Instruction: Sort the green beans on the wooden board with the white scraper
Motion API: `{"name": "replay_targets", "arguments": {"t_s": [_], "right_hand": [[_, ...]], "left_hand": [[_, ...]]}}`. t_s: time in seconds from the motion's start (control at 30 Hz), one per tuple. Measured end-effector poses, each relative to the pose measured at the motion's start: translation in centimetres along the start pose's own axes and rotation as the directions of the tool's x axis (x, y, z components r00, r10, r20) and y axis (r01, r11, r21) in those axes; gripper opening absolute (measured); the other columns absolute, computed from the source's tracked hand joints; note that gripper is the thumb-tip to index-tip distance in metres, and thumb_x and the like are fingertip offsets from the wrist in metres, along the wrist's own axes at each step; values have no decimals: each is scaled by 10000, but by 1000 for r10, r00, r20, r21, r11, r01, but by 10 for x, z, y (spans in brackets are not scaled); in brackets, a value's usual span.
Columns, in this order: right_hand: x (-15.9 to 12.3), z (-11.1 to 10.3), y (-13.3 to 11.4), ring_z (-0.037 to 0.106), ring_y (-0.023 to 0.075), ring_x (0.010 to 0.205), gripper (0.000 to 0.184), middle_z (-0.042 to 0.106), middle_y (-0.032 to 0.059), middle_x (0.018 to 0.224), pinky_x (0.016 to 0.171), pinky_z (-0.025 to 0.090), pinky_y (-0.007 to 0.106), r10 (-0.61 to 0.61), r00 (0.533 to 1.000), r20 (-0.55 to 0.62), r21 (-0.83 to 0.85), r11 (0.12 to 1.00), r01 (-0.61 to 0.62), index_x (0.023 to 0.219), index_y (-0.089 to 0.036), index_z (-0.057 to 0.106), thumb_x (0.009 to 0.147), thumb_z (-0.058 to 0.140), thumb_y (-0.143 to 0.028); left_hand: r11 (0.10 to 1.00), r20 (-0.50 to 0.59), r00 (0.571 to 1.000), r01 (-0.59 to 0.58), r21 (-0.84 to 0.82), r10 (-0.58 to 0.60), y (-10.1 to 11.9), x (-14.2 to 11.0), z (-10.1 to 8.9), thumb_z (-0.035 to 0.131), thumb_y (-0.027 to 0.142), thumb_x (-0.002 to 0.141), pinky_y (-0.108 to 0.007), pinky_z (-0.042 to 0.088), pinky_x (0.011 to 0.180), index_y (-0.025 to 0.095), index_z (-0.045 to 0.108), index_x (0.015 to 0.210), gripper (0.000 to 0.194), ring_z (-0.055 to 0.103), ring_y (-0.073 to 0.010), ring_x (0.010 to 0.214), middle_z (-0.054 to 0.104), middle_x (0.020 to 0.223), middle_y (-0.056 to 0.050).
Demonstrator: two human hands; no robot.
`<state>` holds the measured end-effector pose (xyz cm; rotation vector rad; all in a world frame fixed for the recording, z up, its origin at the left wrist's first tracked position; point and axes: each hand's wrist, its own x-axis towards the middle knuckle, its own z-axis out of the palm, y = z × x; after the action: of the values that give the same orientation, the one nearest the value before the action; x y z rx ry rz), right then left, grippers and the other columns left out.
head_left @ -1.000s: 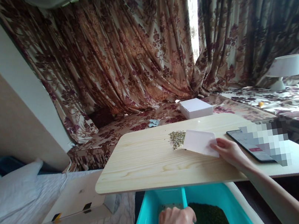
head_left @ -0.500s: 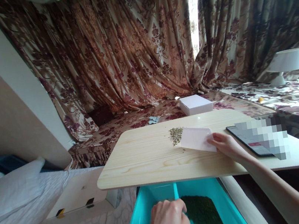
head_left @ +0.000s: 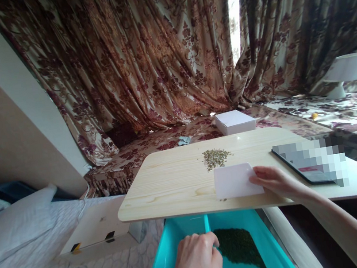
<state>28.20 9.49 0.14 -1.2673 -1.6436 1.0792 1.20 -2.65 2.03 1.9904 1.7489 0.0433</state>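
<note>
My right hand (head_left: 274, 181) is closed on one end of a white card (head_left: 234, 181), which leans over the near part of the light wooden table (head_left: 158, 179). Just beyond the card lies a loose pile of small greenish-brown dried bits (head_left: 215, 158). A few bits sit by the card's lower edge, close to the table's front. Over a turquoise divided bin (head_left: 164, 261), my left hand (head_left: 195, 261) is curled shut beside the divider. What its fingers hold, if anything, is hidden. Dark green dried bits (head_left: 238, 248) cover the floor of the right compartment.
A tablet (head_left: 293, 164), partly blurred, lies on the table's right side. Behind the table a white box (head_left: 235, 122) and a grey cloth (head_left: 184, 140) rest on a patterned ledge. A large pale box (head_left: 95, 229) lies on the bed at left, and a lamp (head_left: 350, 68) stands far right.
My right hand has brought the card nearer, away from the pile and toward the table's front edge, so more of the pile shows. My left hand stays over the bin.
</note>
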Motion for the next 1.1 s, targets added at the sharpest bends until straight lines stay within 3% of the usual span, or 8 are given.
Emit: {"name": "replay_targets", "arguments": {"t_s": [0.13, 0.2, 0.33, 0.43, 0.53, 0.73, 1.1], "right_hand": [[-12, -4, -7, 617, 198, 688, 481, 704, 62, 746, 606, 497, 293, 9, 995, 98, 62, 998, -15, 728, -170, 686, 611, 710, -636], [-15, -8, -9, 619, 201, 687, 466, 713, 70, 759, 613, 498, 296, 1, 997, 78, 74, 997, -7, 728, -172, 696, 609, 722, -621], [-6, -20, -2, 646, 234, 708, 464, 741, 90, 805, 596, 507, 312, -1, 981, -192, 82, 997, 17, 749, -194, 722, 558, 749, -616], [8, -25, 8, 665, 243, 714, 369, 754, 90, 832, 579, 509, 313, 34, 896, -444, 112, 994, 18, 767, -215, 722, 564, 763, -521], [20, -23, 17, 676, 239, 714, 241, 758, 78, 807, 593, 510, 316, 37, 831, -554, 81, 997, 10, 764, -214, 704, 620, 711, -407], [33, -16, 26, 692, 233, 745, 224, 760, 73, 793, 651, 513, 311, -45, 815, -578, -37, 999, 28, 789, -179, 694, 654, 630, -346], [37, -19, 30, 682, 226, 727, 194, 751, 58, 755, 650, 502, 298, -55, 812, -581, -76, 997, 13, 756, -188, 687, 643, 623, -332]], "left_hand": [[1000, -8, 1000, -6, -5, 6, 0, 0, 0, 339, 223, 855, -336, 372, 947, 265, 658, 1077, 390, 559, -232, 1054, 664, 1069, -38], [1000, -8, 1000, -5, -8, 5, 1, 0, 0, 335, 218, 857, -335, 372, 948, 264, 657, 1076, 393, 558, -230, 1054, 665, 1063, -39], [1000, 16, 1000, -2, -2, 2, 2, 0, 0, 337, 210, 858, -339, 370, 954, 266, 655, 1082, 393, 556, -232, 1064, 662, 1077, -41], [1000, 19, 1000, -3, -2, 3, 2, 2, 2, 337, 210, 859, -343, 373, 953, 267, 656, 1086, 395, 560, -235, 1061, 665, 1072, -42], [1000, 27, 1000, -2, 10, 2, 2, 4, 3, 345, 205, 852, -351, 378, 949, 262, 656, 1095, 399, 565, -241, 1056, 668, 1068, -45], [999, 35, 999, -7, 34, 6, 0, 5, 6, 344, 203, 853, -347, 381, 945, 269, 656, 1103, 405, 570, -240, 1054, 670, 1077, -43], [999, 40, 999, -11, 37, 10, -1, 8, 8, 352, 219, 852, -358, 387, 938, 273, 656, 1103, 398, 570, -245, 1048, 669, 1075, -42]]}}
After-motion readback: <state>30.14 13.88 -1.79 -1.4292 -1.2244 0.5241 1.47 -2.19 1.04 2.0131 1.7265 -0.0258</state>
